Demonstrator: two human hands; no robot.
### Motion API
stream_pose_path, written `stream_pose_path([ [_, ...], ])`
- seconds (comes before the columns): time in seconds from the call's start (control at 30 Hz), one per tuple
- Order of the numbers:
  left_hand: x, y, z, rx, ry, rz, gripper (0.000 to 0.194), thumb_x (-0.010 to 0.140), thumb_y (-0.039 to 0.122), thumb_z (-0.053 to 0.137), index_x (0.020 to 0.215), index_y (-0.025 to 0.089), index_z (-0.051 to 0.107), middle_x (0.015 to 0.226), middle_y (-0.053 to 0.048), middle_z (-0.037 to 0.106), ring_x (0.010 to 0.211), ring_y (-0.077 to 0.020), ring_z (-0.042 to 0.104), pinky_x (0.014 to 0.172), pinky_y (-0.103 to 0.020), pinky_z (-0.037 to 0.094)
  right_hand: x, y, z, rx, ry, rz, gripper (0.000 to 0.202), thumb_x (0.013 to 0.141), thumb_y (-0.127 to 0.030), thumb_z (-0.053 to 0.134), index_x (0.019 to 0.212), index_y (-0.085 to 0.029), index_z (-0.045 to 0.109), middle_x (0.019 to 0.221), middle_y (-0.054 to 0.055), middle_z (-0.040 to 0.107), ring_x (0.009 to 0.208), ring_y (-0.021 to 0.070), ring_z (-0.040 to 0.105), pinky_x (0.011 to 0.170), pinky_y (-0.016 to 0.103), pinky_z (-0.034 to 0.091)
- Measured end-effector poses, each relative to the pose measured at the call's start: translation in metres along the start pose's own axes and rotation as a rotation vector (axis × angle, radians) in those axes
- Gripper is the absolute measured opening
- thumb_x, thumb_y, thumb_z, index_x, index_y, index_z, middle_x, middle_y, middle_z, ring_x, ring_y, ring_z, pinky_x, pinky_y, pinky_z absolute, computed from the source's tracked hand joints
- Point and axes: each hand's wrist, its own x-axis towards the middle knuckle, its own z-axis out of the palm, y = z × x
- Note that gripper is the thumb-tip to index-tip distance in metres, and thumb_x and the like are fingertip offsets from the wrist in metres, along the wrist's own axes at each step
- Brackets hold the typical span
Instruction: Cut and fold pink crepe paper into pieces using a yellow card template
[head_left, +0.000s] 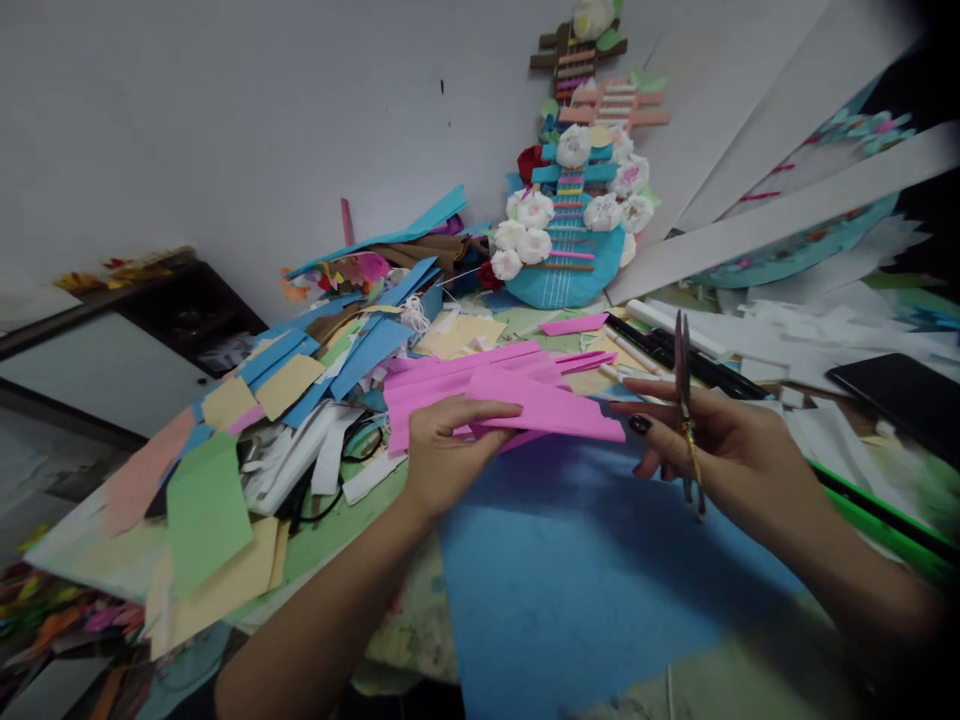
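Paper (551,403), pink, shows in the head view between the left hand's (454,445) thumb and 1 finger, a narrow grip at 1 end that seems meant to leave the opposite edge free. It is above the far part of the blue sheet (555,600) on the worktop (409,620). The right hand's (724,440) grip holds scissors (683,400), points up, perhaps to clear the paper.
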Motion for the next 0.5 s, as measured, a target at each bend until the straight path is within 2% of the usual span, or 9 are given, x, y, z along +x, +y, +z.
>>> stream_pose_path([
  [0.13, 0.0, -0.002, 0.0, 0.005, -0.014, -0.029, 0.015, 0.067, 0.014, 0.077, 0.077, 0.026, 0.076, 0.074, 0.0, 0.075, 0.066, -0.0143, 0.066, 0.064, -0.029, 0.055, -0.002, -0.01, 0.0, 0.145, -0.04, -0.018, 0.05, 0.068, -0.041, 0.077, 0.109, -0.015, 0.066, 0.087, 0.011, 0.072, 0.049, 0.0121, 0.061, 0.048, 0.026, 0.054],
  [0.3, 0.002, 0.001, 0.002, -0.057, -0.132, -0.068, 0.012, 0.067, 0.015, 0.077, 0.076, 0.023, 0.076, 0.071, -0.001, 0.074, 0.064, -0.0138, 0.066, 0.062, -0.026, 0.053, -0.003, -0.003, 0.001, 0.027, 0.004, -0.102, 0.04, 0.064, -0.028, 0.079, 0.102, -0.019, 0.071, 0.076, 0.004, 0.07, 0.057, 0.0117, 0.062, 0.051, 0.022, 0.052],
  [0.5, 0.003, 0.004, 0.005, -0.125, -0.269, -0.159, 0.01, 0.065, 0.014, 0.079, 0.073, 0.019, 0.076, 0.07, -0.003, 0.075, 0.063, -0.0147, 0.068, 0.06, -0.024, 0.053, -0.006, 0.001, 0.009, 0.029, -0.036, -0.125, 0.022, 0.07, -0.033, 0.076, 0.086, -0.018, 0.072, 0.067, 0.003, 0.069, 0.049, 0.0096, 0.06, 0.046, 0.019, 0.049],
])
